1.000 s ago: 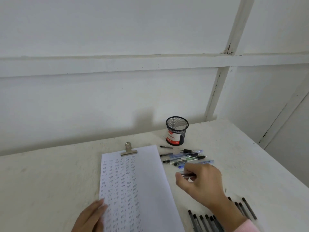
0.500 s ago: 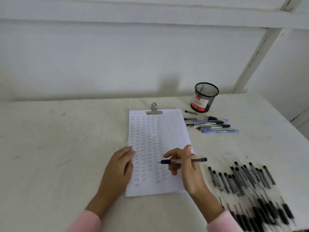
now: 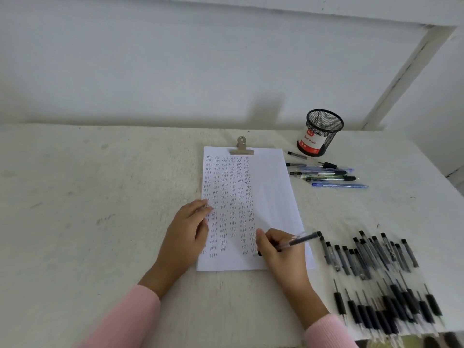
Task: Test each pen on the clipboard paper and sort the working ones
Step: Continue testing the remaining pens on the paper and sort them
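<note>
Right hand (image 3: pixel 281 258) lowered pen (image 3: pixel 300 240) onto paper (image 3: pixel 272 192); mesh cup (image 3: pixel 325 123) holds label (image 3: pixel 311 143).

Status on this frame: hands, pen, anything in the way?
Left hand flat on paper. Right hand grips pen, tip low on the page. Nothing in the way.

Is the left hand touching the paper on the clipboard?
Touching. The head view shows the left hand with fingers lying flat on the paper at its left edge.

The clipboard paper (image 3: pixel 273 192) lies in the middle of the tabletop (image 3: pixel 100 222), its clip (image 3: pixel 241 146) at the far edge. To its right a pen cup (image 3: pixel 322 131) stands behind a small group of pens (image 3: pixel 324 173); nearer, beside the paper's near right corner, lies a larger pile of pens (image 3: pixel 371 257).
</note>
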